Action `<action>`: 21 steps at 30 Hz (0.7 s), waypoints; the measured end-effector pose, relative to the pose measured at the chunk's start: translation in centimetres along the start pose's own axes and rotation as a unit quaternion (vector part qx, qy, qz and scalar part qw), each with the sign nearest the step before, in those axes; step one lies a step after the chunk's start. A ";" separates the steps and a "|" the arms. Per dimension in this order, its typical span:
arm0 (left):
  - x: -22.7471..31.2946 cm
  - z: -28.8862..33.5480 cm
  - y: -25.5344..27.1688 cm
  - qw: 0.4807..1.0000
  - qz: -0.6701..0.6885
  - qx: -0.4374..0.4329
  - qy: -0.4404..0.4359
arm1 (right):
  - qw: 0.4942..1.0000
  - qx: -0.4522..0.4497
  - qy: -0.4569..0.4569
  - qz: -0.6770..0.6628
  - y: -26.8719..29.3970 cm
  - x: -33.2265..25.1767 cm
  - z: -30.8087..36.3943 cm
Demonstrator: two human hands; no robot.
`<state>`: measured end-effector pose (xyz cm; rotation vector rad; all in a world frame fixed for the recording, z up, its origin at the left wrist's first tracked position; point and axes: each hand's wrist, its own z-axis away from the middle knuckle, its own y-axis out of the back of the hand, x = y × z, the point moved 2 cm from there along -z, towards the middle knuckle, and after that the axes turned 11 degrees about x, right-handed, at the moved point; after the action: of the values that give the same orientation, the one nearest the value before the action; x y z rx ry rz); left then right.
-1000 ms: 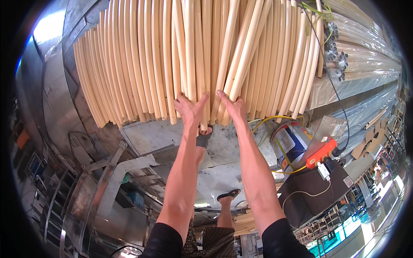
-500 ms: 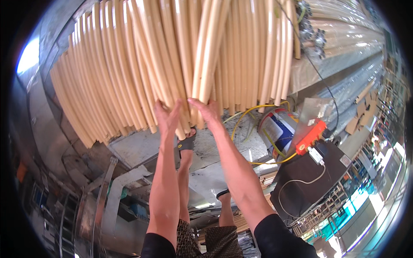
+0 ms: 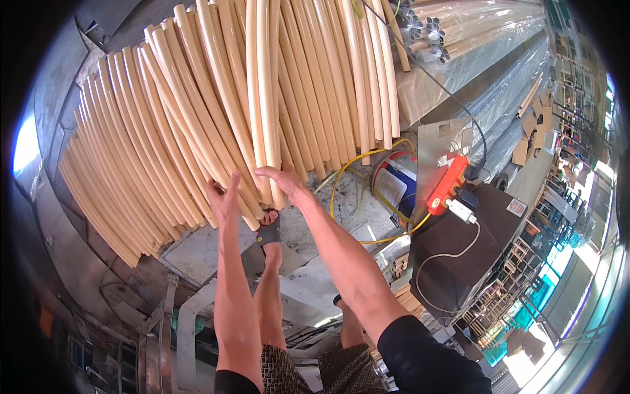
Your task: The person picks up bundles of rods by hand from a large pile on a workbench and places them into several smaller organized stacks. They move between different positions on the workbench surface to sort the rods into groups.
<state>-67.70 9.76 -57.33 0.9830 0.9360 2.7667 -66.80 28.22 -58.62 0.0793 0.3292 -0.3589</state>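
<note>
Poles [image 3: 203,125], pale tan and glossy, lie side by side in a wide row before the person, near ends toward the feet. Far left, those ends finish at uneven lengths. Lower left, a grey metal frame [image 3: 185,328], apart from the row.

Left hand [image 3: 226,200] at the near ends, thumb up along the poles, other fingers mostly hidden; cannot tell whether they close round anything. Between the hands, several pole ends jut forward; two upper poles [image 3: 262,98] lie over slanted ones. Just below, a foot in a grey sandal [image 3: 268,234].

Right hand [image 3: 289,184] on the cluster's right side, thumb reaching across the upper poles, remaining fingers partly out of sight; grip underneath cannot be told.

Step in hand, by my reading: handling the middle cluster by its near ends, from both sides. A next move would call for even pressure from both hands, so loose poles do not roll.

Further right: yellow cord [image 3: 333,190], bucket [image 3: 397,187], orange power strip [image 3: 447,185], dark box [image 3: 492,243]. Upper right, more poles in clear plastic [image 3: 489,20].
</note>
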 end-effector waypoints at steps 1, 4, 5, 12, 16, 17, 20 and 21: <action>-0.4 -0.4 0.3 1.000 0.000 -0.007 0.005 | 1.000 0.003 0.005 0.008 -0.2 -0.1 0.3; -0.2 -0.5 0.2 1.000 -0.020 -0.011 -0.008 | 0.999 -0.044 -0.003 -0.018 0.5 0.5 -1.1; 0.0 -0.3 0.1 0.999 -0.031 -0.016 -0.019 | 0.999 -0.045 -0.007 -0.025 0.9 1.0 -1.5; 1.7 1.3 0.5 0.997 -0.038 -0.033 -0.063 | 0.995 -0.094 0.000 -0.040 1.1 -0.1 -0.3; 1.5 1.1 1.1 0.995 -0.054 -0.076 -0.030 | 0.991 -0.112 -0.021 -0.074 0.9 -0.2 0.6; 1.5 1.0 1.3 0.994 -0.060 -0.091 -0.011 | 0.991 -0.110 -0.018 -0.079 0.7 -0.3 1.0; -0.7 0.6 0.7 0.999 -0.015 -0.041 -0.018 | 0.993 -0.115 0.018 -0.025 0.1 0.4 0.4; -1.3 0.3 0.8 1.000 -0.009 -0.013 -0.018 | 0.993 -0.116 0.028 -0.013 -0.2 0.3 0.5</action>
<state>-66.44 8.97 -57.43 1.0115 0.8962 2.7311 -66.43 27.81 -58.25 -0.1430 0.4248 -0.3422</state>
